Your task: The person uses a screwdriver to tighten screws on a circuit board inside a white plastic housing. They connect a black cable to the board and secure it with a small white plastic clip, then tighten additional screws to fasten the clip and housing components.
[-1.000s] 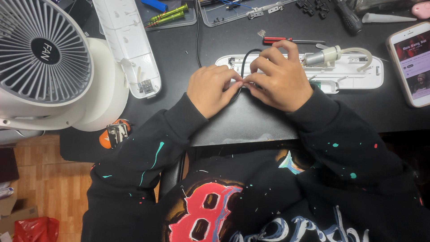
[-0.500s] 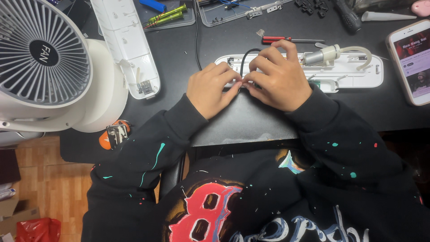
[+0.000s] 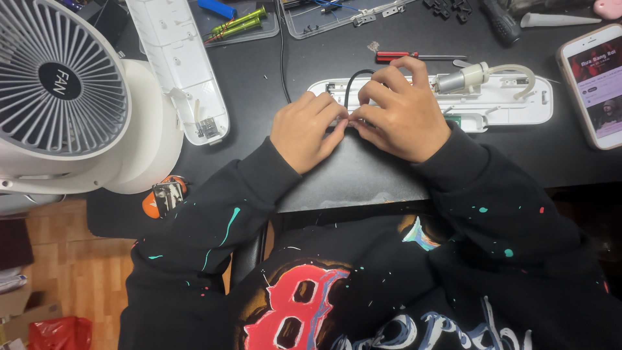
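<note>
My left hand (image 3: pixel 306 129) and my right hand (image 3: pixel 403 111) meet fingertip to fingertip at the near left end of an opened white plastic housing (image 3: pixel 512 104) that lies across the black desk. Both pinch something small there, which the fingers hide. A black wire (image 3: pixel 352 79) loops up from that spot. On the housing sit a small silver motor (image 3: pixel 455 80) and a pale tube (image 3: pixel 518 70). A red-handled screwdriver (image 3: pixel 405 56) lies just beyond my right hand.
A large white fan (image 3: pixel 61 97) stands at the left. A long white cover (image 3: pixel 178 65) lies beside it. Clear trays (image 3: pixel 269 29) with tools sit at the back. A phone (image 3: pixel 593 81) with a lit screen rests at the right. An orange tool (image 3: pixel 165 194) lies at the desk's near-left edge.
</note>
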